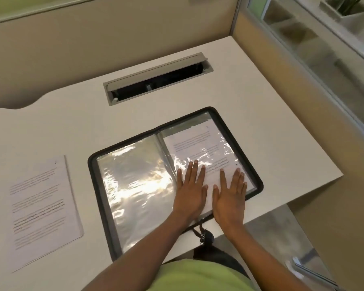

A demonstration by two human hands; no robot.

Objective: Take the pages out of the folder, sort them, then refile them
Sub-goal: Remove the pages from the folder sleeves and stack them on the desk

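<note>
Beige partition walls [93, 49] close off the far and right sides of a white counter [261, 101]. An open cable hatch [156, 80] is set into the counter near its back edge. A planter [345, 11] stands on a ledge beyond the right wall.

The folder [91, 164], rimmed with a black zip, lies open and flat in the middle of the counter, turned slightly askew. Its near edge runs close along the counter's front edge, and the zip pull [204, 236] hangs over that edge. Its far edge stops short of the hatch, with bare counter between them.

The folder's left-hand clear sleeve [135, 181] shows only glare. The right-hand sleeve holds a printed sheet [198, 143].

The left hand [190, 192] and the right hand [231, 198] lie side by side, palms down, on the lower part of that right-hand sleeve. The fingers [194, 169] are straight, slightly spread and pressing flat, gripping nothing. The right hand's outer fingers reach almost to the folder's right rim.

A stack of pages [42, 208] lies loose on the counter well to the left of the folder, with a strip of bare surface between them. Its near corner comes close to the counter's front edge.
</note>
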